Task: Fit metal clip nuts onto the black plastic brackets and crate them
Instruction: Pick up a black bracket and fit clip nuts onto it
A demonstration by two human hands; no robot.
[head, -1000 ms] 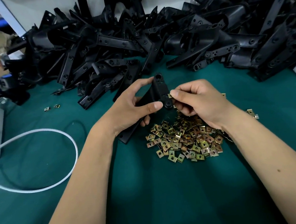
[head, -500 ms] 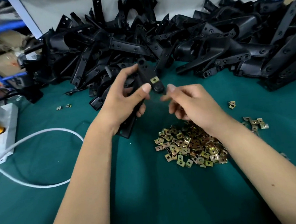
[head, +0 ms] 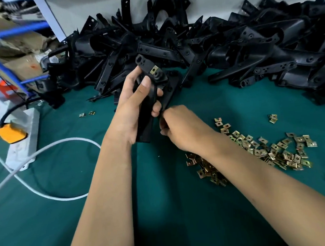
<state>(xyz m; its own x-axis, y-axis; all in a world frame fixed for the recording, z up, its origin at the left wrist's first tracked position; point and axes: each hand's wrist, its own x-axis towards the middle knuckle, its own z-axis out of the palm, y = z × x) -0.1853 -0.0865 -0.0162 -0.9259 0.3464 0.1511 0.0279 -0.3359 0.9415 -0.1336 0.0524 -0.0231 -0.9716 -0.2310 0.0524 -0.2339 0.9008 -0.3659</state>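
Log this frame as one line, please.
left hand: holds bracket upright | clip nut: on bracket, near top | right hand: curled at bracket's lower edge, grasp unclear | loose nuts: on cloth

1. Soft, even overhead light; the green surface (head: pixel 202 216) reads clearly, neither dim nor harsh.
2. A broad, soft-edged shadow lies on the surface between and beneath the two forearms.
3. The black bracket pile (head: pixel 229 47) swallows detail, with faint sheen only.
4. Left of the pile, the blue frame (head: pixel 7 33) smears with motion blur.
5. Wide-angle distortion bends the edges.
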